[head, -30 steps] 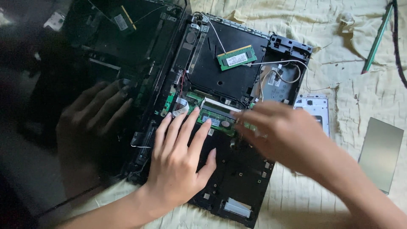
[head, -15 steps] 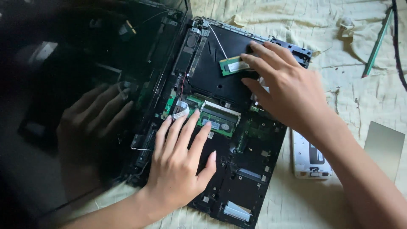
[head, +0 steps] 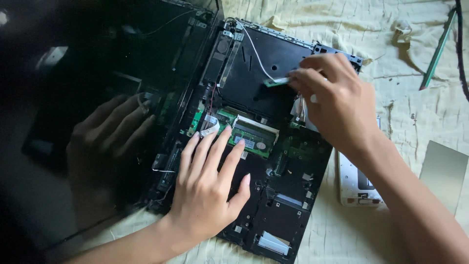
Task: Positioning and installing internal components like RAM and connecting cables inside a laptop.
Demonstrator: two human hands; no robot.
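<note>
An opened black laptop base [head: 254,73] lies on a pale cloth with its circuit board bare. My left hand [head: 207,190] rests flat on the board, fingers spread, fingertips touching the near edge of a green memory module [head: 254,139] seated in its slot. My right hand [head: 332,100] is over the upper right of the base and pinches a second small green memory module [head: 274,82] by its right end, lifted slightly above the black panel. The glossy dark screen [head: 73,122] at left mirrors my left hand.
A white drive caddy [head: 354,183] lies right of the laptop, partly under my right forearm. A grey flat panel [head: 444,173] sits at the right edge. A thin green strip [head: 438,49] and a black cable [head: 460,39] lie at the top right on the cloth.
My right hand moved from the seated module up to the loose module at the upper right and took hold of it. My left hand stayed flat on the board.
</note>
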